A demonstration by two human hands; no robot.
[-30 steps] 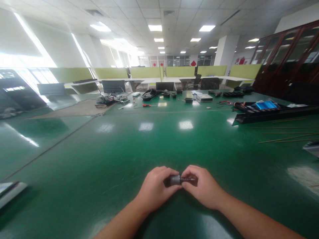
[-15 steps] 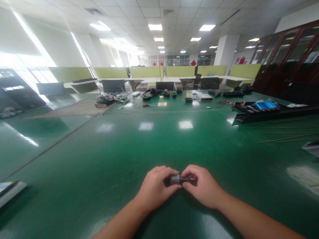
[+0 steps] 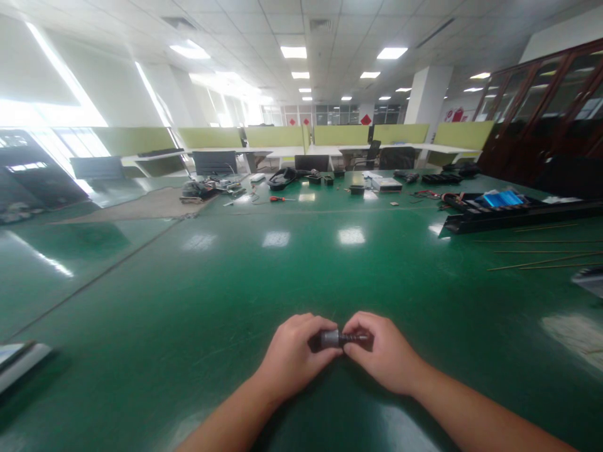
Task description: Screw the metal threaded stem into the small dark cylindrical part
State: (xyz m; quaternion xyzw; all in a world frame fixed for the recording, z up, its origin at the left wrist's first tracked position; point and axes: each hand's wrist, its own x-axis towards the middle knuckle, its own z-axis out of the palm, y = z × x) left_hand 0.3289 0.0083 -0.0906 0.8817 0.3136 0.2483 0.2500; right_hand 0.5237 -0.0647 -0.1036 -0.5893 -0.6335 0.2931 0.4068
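My left hand (image 3: 296,348) is curled around a grey cylinder (image 3: 330,339) and my right hand (image 3: 384,355) pinches the dark rod (image 3: 357,338) beside it, at the tabletop's (image 3: 301,276) near side, so I judge the step is holding them aligned, and next calls for steady grip.

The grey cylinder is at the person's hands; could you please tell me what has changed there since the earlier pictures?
Nothing has visibly changed: the left hand still holds the grey cylinder, and the right hand still curls around the dark rod beside it. The red-handled screwdriver stayed put.
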